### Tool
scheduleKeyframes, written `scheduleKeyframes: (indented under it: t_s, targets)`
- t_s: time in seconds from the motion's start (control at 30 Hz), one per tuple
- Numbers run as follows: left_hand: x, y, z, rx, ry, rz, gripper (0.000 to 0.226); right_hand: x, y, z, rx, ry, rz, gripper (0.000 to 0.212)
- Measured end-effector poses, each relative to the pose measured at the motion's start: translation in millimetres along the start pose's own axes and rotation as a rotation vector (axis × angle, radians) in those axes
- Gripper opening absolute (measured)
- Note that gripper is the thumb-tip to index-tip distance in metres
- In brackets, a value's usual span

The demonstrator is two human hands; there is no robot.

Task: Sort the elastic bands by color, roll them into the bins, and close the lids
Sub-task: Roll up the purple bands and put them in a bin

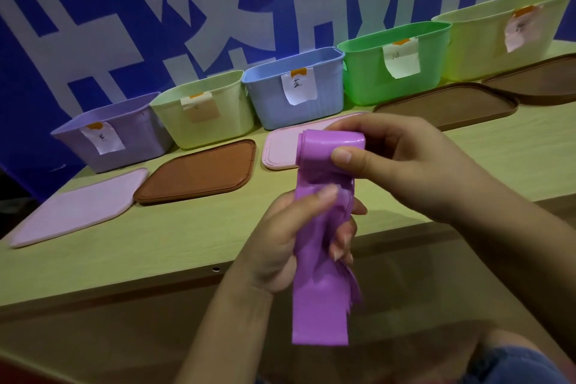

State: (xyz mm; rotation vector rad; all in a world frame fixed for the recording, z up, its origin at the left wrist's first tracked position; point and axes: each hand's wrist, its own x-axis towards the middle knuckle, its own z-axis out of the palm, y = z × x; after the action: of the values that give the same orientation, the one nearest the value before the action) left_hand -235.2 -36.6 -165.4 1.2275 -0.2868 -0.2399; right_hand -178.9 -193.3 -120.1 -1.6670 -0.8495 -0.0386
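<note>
Both hands (405, 165) grip the purple band (321, 290); five lidless bins (293, 93), contents apparently hidden.

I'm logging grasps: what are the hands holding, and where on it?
Both hold the purple band: right hand pinches its rolled top end, left hand grips the loose middle.

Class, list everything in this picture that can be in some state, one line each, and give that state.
purple band: partly rolled at the top, tail hanging loose
right hand: pinching the rolled end
left hand: gripping the band below the roll
five bins: all open, upright, paper-labelled
five lids: all off, lying flat on the table in front of the bins
</note>
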Motion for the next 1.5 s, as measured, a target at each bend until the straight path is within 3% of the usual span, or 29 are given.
scheduleKeyframes:
  t_s: [0.13,0.27,0.37,0.43,0.53,0.63,0.83,0.97,1.17,1.3,1.5]
  targets:
    - [3,-1,10,0.016,0.187,0.057,0.076,-2,13,15,-0.128,0.069,-0.109,0.033]
    - [5,-1,18,0.164,0.424,0.106,0.073,-6,26,32,-0.370,0.117,-0.334,0.043]
    - [2,0,18,0.223,0.488,0.092,0.064,-6,30,35,-0.418,0.079,-0.408,0.041]
    - [0,1,14,0.265,0.474,0.103,0.062,-5,31,31,-0.259,0.010,-0.332,0.041]
    - [-3,2,8,0.274,0.438,0.136,0.056,-5,23,23,0.219,-0.133,-0.073,0.037]
    - [-4,3,7,0.225,0.379,0.179,0.045,-6,16,24,0.530,-0.156,0.150,0.035]
    - [-7,4,-1,0.180,0.245,0.188,0.048,-4,13,26,0.509,-0.222,0.187,0.012]
    - [-6,5,-5,0.122,0.209,0.141,0.055,-6,11,30,0.421,-0.105,0.127,0.025]
    - [-2,1,-13,-0.032,0.095,0.087,0.069,-12,5,31,0.427,-0.018,0.128,0.025]
    - [-3,6,-20,-0.043,0.002,0.050,0.059,-15,3,32,0.460,-0.009,0.104,0.029]
    - [-4,11,-23,-0.007,-0.007,0.020,0.044,-17,7,35,0.478,0.006,0.083,0.033]
